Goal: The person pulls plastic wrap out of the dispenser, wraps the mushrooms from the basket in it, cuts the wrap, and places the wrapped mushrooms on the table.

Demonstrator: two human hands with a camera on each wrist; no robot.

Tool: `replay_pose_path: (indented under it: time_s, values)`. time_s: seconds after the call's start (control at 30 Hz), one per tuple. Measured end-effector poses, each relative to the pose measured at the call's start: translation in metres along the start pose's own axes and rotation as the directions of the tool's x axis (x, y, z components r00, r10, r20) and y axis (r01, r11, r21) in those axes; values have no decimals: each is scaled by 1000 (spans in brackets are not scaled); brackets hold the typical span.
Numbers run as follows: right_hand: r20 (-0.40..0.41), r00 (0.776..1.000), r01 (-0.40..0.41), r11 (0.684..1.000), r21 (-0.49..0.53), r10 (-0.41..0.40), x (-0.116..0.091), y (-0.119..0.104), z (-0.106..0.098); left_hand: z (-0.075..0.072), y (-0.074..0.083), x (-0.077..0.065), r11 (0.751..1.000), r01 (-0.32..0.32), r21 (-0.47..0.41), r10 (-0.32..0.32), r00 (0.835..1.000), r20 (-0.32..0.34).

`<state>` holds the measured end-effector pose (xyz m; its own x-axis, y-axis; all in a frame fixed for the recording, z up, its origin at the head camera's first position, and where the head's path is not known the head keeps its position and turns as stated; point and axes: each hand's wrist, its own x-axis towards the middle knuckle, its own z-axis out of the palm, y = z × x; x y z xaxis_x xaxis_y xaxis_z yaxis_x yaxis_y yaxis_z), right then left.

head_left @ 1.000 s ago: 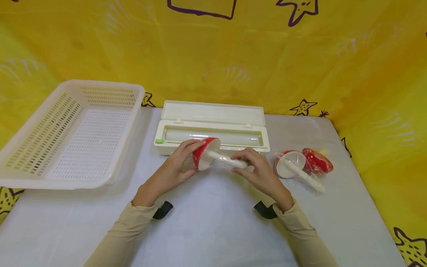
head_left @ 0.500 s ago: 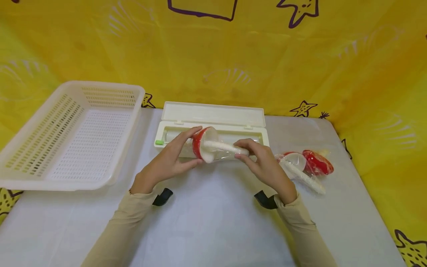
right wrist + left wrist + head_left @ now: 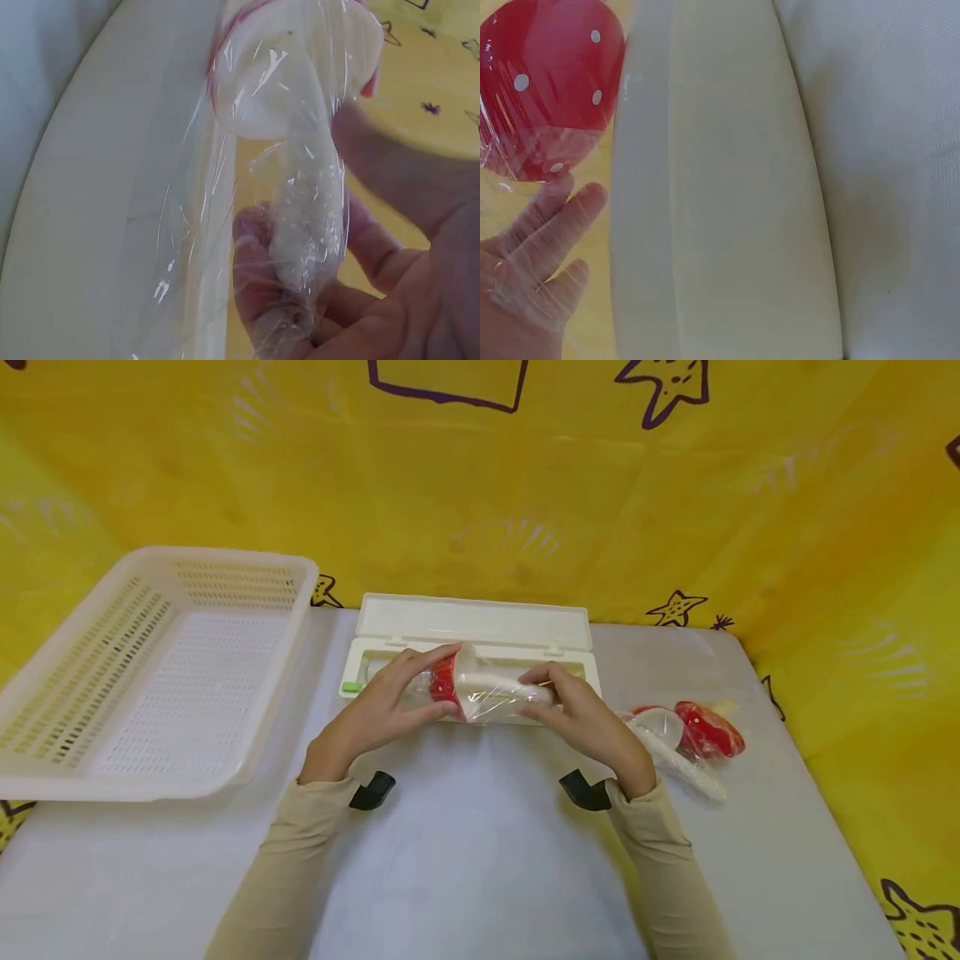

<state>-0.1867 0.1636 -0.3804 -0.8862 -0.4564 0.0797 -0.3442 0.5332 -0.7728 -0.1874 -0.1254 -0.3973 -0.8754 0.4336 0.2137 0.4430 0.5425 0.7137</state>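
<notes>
Both my hands hold a toy mushroom with a white-dotted red cap (image 3: 444, 683) and a white stem (image 3: 306, 172), lying sideways over the front of an open cling film dispenser (image 3: 472, 620). My left hand (image 3: 378, 708) grips the cap between thumb and fingers. Shiny cling film (image 3: 544, 142) covers the cap and part of that hand's fingers (image 3: 551, 236). At the stem's end, my right hand (image 3: 588, 717) pinches it through loose, wrinkled film. The film roll lies in the dispenser, largely hidden behind the hands and the mushroom.
A white perforated basket (image 3: 247, 760) stands at the left. To the right of my right hand lie a film-wrapped mushroom (image 3: 678, 760) and another red wrapped piece (image 3: 708, 731). A yellow patterned cloth (image 3: 480, 485) hangs behind the white-covered table (image 3: 472, 868).
Both hands have moved the mushroom up and away, from in front of the dispenser to over it. The cap has turned, and film now stretches across its underside and stem.
</notes>
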Motion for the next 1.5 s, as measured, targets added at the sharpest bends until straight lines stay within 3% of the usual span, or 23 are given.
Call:
replay_pose_path:
  time_s: [0.13,0.23,0.37,0.7,1.03,1.23,1.5]
  values:
    - [-49,995,81,995,-50,-83,0,1,3,2,-1,-2,1000,-1,-21,1,1000,0]
    - [-118,977,162,979,-126,-177,1,4,3,2,0,-2,999,7,-48,-5,999,35]
    - [-170,965,175,975,-137,-197,3,6,2,1,1,-2,998,16,-69,-12,998,66]
    - [-238,943,197,967,-162,-232,5,5,5,7,-4,2,996,-88,-6,87,992,-95]
    - [-262,935,211,969,-125,-238,5,2,6,9,-5,4,982,-191,-2,188,966,-179]
    - [-269,937,204,974,-103,-225,6,1,6,10,-7,5,975,-220,-9,213,954,-209]
    - [-303,922,224,971,-83,-239,5,1,6,11,-5,6,966,-258,4,252,937,-243]
